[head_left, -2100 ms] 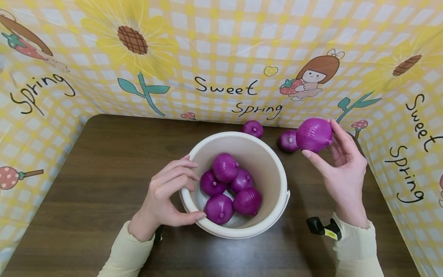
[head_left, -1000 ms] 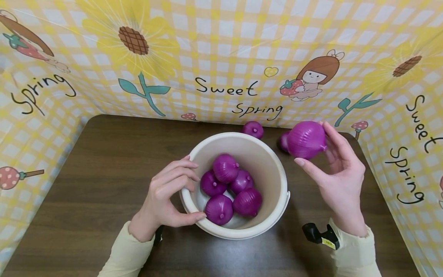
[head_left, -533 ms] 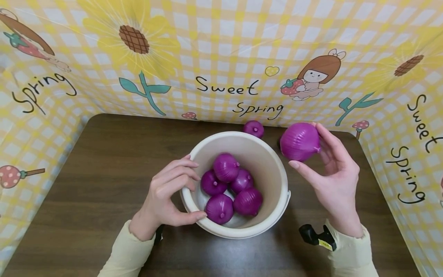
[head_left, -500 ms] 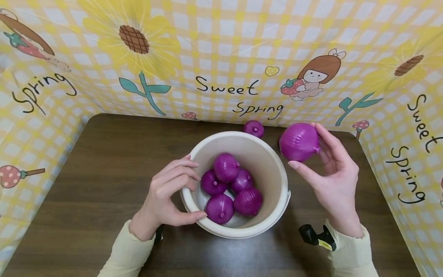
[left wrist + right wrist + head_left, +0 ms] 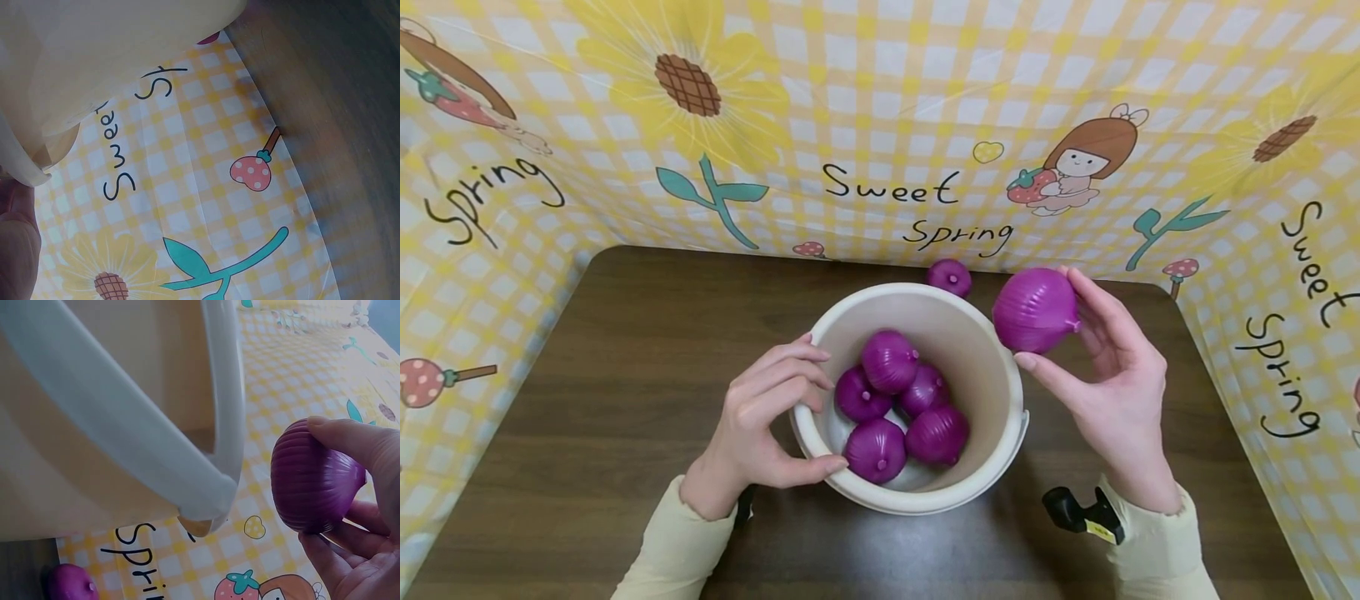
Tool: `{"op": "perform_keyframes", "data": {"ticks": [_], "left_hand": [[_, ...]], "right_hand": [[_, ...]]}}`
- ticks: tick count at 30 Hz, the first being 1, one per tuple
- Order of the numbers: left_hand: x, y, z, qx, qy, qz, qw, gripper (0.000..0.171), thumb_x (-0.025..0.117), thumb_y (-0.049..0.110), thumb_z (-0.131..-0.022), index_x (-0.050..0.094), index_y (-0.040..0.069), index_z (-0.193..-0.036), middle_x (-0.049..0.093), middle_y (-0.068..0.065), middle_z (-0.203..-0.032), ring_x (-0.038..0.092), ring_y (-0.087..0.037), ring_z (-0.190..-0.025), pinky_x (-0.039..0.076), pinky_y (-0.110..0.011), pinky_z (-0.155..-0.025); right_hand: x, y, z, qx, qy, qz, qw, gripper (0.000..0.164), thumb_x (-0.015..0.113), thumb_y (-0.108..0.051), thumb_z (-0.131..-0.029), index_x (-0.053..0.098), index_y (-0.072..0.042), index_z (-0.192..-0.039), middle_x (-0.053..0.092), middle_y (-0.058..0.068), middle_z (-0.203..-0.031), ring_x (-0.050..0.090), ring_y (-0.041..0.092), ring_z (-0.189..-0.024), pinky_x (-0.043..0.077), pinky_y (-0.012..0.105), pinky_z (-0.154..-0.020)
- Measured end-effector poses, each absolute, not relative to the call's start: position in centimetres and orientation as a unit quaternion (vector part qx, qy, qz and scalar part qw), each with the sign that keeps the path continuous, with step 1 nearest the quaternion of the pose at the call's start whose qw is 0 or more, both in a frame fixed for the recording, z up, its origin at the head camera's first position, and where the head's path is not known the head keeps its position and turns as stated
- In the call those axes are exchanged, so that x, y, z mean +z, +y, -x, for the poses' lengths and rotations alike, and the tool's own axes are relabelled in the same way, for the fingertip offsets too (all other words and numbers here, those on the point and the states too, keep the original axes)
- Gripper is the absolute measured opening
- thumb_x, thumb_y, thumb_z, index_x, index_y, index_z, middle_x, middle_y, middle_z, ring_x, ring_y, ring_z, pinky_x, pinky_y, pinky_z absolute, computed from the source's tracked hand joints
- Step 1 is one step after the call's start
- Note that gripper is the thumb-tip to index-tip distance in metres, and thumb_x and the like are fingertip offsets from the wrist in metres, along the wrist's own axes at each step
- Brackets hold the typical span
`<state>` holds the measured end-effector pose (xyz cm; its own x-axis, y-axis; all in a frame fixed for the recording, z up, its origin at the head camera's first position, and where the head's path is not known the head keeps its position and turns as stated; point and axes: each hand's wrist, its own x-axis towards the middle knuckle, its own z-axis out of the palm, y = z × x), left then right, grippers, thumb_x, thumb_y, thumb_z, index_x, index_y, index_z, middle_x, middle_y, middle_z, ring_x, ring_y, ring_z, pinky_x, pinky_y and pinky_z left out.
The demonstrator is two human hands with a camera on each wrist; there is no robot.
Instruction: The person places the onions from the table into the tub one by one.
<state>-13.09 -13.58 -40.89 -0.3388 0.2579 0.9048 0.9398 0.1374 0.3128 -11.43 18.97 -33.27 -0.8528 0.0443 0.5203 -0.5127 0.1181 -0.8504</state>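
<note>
A cream bucket (image 5: 1000, 454) stands on the table with several purple onions (image 5: 889, 362) inside. My left hand (image 5: 767, 421) grips its left rim, fingers over the edge and thumb lower down on the rim. In the left wrist view only part of that hand (image 5: 19, 244) shows beside the bucket (image 5: 94, 50). Just off the bucket's right rim, my right hand (image 5: 1112, 383) holds another purple onion (image 5: 1036, 310) in the air between thumb and fingers. The right wrist view shows this onion (image 5: 312, 478) apart from the bucket (image 5: 94, 456), thumb on one side and fingers on the other.
One more onion (image 5: 950, 277) lies on the dark wooden table (image 5: 647, 375) behind the bucket, close to the back wall. Yellow checked cloth (image 5: 880, 100) lines the back and both sides. The bucket's handle (image 5: 1024, 429) hangs down at its right.
My right hand has carried its onion leftward to beside the bucket's rim. An onion on the table, seen earlier behind it, is now hidden. The left hand and bucket stay put.
</note>
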Motion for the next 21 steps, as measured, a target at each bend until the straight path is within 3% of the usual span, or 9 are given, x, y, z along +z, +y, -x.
{"op": "perform_keyframes", "data": {"ticks": [6, 21], "left_hand": [[-40.9, -13.6, 13.1, -0.477, -0.665, 0.45, 0.357, 0.048, 0.08, 0.046, -0.081, 0.057, 0.005, -0.073, 0.066, -0.013, -0.082, 0.063, -0.037, -0.091, 0.049, -0.053, -0.104], [-41.2, -13.6, 13.1, -0.474, -0.666, 0.451, 0.358, 0.048, 0.079, 0.047, -0.081, 0.058, 0.005, -0.073, 0.067, -0.012, -0.083, 0.064, -0.036, -0.092, 0.049, -0.052, -0.104]], "right_hand": [[-32.3, 18.0, 10.9, 0.62, -0.732, -0.183, 0.215, 0.077, 0.083, 0.022, -0.069, 0.055, 0.008, -0.139, 0.055, 0.026, -0.138, 0.057, 0.031, -0.125, 0.048, 0.034, -0.105], [-32.0, 16.8, 10.4, 0.596, -0.749, -0.204, 0.202, 0.08, 0.084, 0.023, -0.066, 0.055, 0.009, -0.138, 0.055, 0.028, -0.138, 0.057, 0.03, -0.124, 0.049, 0.034, -0.104]]}}
